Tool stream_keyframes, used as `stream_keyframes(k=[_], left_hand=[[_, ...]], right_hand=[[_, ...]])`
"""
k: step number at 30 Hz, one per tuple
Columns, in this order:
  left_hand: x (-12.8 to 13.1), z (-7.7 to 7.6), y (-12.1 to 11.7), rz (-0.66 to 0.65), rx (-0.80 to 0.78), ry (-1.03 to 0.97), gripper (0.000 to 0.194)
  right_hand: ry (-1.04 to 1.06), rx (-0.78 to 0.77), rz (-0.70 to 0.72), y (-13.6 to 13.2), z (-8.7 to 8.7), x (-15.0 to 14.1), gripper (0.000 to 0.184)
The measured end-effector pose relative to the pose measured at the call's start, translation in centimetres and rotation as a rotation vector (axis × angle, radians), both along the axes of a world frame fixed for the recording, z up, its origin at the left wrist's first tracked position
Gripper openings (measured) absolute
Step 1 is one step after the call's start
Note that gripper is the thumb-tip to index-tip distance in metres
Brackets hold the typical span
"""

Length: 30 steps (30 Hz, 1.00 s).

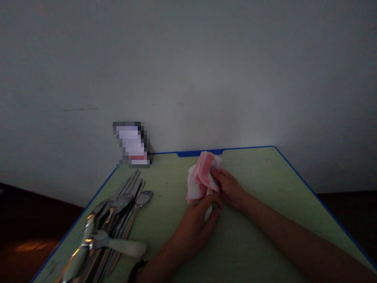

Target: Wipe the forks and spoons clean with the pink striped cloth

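A pink and white cloth (203, 175) is bunched up above the table, pinched by my right hand (231, 188) with the thumb on top of the fabric. My left hand (198, 224) has its fingers wrapped round a white handle (208, 213), which looks like that of a piece of cutlery. Its upper end runs into the cloth, so the kind of utensil is hidden. Both hands are close together over the middle of the table, the left one nearer to me.
Metal spoons (144, 198), knives (129, 182) and white-handled cutlery (126, 245) lie heaped on the table's left side. A blurred-out phone-like device (132, 143) leans against the grey wall (188, 78). The pale green table (259, 169) has a blue edge.
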<state>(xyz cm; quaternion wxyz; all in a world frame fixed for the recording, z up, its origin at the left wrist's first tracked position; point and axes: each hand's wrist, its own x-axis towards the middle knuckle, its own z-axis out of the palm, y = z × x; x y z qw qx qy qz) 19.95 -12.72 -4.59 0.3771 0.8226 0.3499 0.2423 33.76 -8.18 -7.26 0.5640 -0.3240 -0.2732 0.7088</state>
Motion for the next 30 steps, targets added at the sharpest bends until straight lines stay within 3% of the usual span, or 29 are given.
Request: stream_keyframes(k=[3,6,15,30], left_hand=[[0.03,0.04,-0.02,-0.013,-0.035,0.0,0.011],[0.03,0.06,-0.08,-0.014,-0.033,0.037,0.012],[-0.1,0.15,-0.17,0.007,0.028,0.096,0.013],[0.03,0.37,-0.23,0.013,0.029,0.127,0.018]], right_hand=[[0.028,-0.066,-0.053,0.1,0.11,-0.22,0.031],[0.027,-0.083,-0.018,0.11,0.28,-0.13,0.031],[-0.124,-0.005,0.076,0.09,-0.28,0.47,0.019],[-0.078,0.001,0.118,-0.12,0.27,0.28,0.026]])
